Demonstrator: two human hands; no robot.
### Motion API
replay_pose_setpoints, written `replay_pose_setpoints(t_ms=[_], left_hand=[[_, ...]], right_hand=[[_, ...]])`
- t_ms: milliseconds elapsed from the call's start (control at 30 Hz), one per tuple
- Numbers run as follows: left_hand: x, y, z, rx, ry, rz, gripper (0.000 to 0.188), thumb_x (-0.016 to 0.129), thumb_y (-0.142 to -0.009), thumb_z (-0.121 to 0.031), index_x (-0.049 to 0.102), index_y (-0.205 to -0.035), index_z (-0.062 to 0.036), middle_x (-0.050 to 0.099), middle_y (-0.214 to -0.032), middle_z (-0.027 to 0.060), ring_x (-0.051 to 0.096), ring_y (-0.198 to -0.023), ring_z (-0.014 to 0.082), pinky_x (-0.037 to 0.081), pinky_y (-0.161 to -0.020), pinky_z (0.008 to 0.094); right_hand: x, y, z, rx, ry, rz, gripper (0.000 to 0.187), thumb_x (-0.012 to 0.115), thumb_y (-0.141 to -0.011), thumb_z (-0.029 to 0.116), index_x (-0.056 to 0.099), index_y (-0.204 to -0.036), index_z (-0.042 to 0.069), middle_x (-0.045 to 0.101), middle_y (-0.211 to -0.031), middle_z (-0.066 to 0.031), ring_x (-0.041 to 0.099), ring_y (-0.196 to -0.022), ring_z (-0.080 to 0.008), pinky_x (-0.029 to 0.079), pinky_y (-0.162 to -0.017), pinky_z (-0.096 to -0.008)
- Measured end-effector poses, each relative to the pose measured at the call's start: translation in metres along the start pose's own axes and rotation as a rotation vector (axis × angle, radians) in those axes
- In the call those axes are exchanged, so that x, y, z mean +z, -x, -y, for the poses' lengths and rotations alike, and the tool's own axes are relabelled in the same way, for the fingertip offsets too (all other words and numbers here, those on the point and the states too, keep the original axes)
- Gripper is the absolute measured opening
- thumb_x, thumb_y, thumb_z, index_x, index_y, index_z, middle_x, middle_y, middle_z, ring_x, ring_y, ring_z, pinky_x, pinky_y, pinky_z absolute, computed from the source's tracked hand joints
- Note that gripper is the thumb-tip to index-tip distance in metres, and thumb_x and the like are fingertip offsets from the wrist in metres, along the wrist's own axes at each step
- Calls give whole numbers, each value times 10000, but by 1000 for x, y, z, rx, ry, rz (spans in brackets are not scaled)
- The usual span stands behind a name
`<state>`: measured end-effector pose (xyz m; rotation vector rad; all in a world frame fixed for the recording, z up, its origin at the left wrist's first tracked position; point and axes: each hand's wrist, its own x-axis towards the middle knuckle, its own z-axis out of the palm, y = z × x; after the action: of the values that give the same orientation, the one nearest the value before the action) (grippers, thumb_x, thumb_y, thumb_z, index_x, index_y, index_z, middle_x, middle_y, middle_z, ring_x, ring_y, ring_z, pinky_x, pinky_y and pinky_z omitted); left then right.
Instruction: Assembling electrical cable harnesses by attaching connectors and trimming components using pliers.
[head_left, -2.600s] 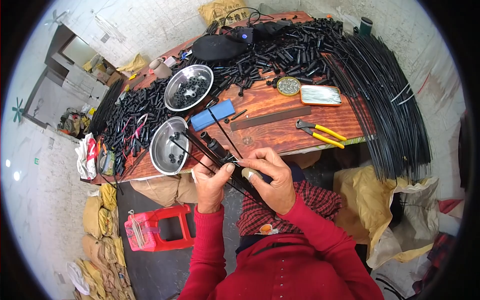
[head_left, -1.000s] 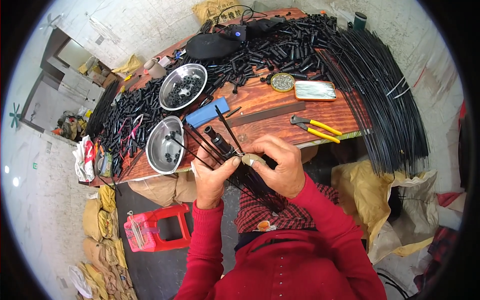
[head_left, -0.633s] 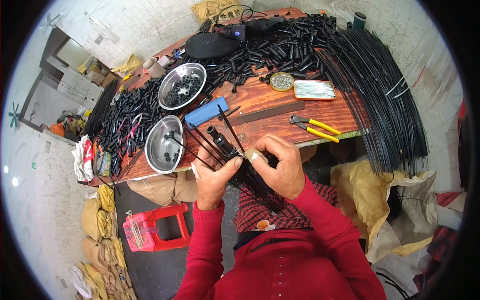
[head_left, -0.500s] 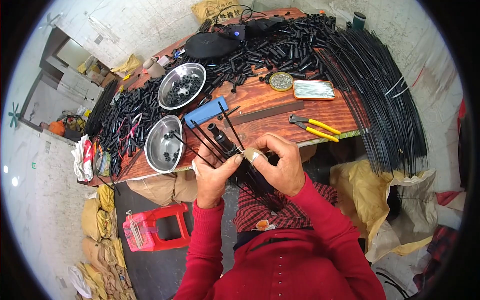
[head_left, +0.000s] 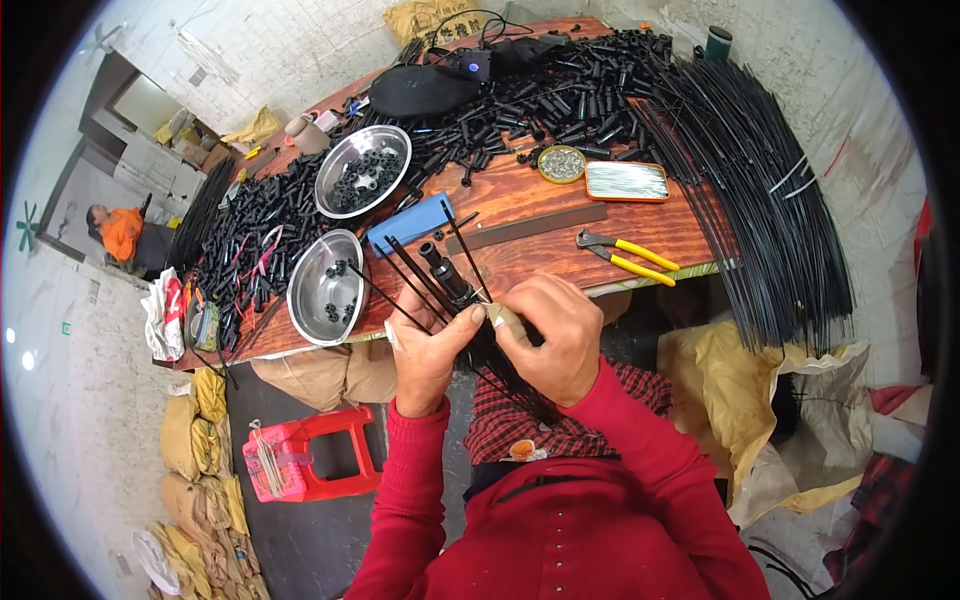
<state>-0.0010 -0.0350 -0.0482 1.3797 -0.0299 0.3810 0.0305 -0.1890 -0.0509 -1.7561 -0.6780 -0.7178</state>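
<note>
My left hand (head_left: 428, 350) is closed round a black plastic tube (head_left: 440, 268) with a bundle of thin black rods (head_left: 515, 385) fitted about it. Some rods stick up past my fingers, and the rest hang down over my lap. My right hand (head_left: 553, 335) is closed in a pinch at the tube's lower end, right beside my left thumb. Pale tape wraps the right thumb. A small pale glint shows between the two thumbs, but what the right fingertips pinch is too small to tell.
On the wooden table (head_left: 545, 245) lie yellow-handled pliers (head_left: 640, 257), a tin of thin silvery wires (head_left: 627, 181), a round tin (head_left: 562, 164), a blue block (head_left: 411, 224), two metal bowls (head_left: 318, 300) of black rings, heaped black tubes and long rods (head_left: 770, 200). A red stool (head_left: 312, 455) stands left.
My right hand has turned slightly and its fingers have curled closer, still at the tube's lower end. My left hand keeps its hold. A person in orange has come into view at the far-left doorway.
</note>
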Motion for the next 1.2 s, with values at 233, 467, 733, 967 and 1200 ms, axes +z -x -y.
replay_pose_setpoints(t_ms=[233, 467, 733, 967, 1200], left_hand=[[-3, 0, -2, -5, 6, 5, 380, 740, -788, 29, 573, -1129, 11, 664, -967, 66, 650, -858, 138, 539, -796, 275], [-6, 2, -2, -28, 27, 62, 383, 750, -784, 19, 577, -1125, 2, 670, -963, 61, 651, -855, 133, 532, -796, 275], [-7, 5, -7, -14, 49, 14, 364, 753, -774, 28, 595, -1100, -4, 677, -949, 54, 648, -849, 125, 528, -789, 269], [-7, 12, -17, -20, 8, 55, 335, 765, -777, 1, 613, -1075, 0, 674, -957, 49, 641, -850, 119, 525, -795, 268], [1, 17, -23, -48, -45, 147, 341, 764, -791, -23, 628, -1100, 21, 675, -977, 55, 637, -875, 121, 521, -816, 274]], right_hand=[[-7, -5, -3, -25, -31, 105, 199, 724, -646, 27, 661, -834, 38, 632, -773, -94, 635, -724, -307, 510, -675, -373], [-12, -2, -12, 836, -765, 404, 108, 588, -894, 90, 644, -883, -2, 632, -785, -13, 585, -722, -67, 480, -653, -231], [2, 16, -12, 368, -544, 264, 77, 636, -848, 50, 624, -891, -13, 625, -821, -57, 596, -702, -151, 478, -657, -277], [-21, 3, 0, 70, -231, 450, 110, 642, -784, 5, 637, -893, -11, 612, -804, -108, 622, -727, -247, 492, -672, -317], [-33, -23, 11, 172, -339, 269, 123, 649, -805, 43, 650, -914, -14, 623, -852, -91, 619, -726, -188, 493, -638, -293]])
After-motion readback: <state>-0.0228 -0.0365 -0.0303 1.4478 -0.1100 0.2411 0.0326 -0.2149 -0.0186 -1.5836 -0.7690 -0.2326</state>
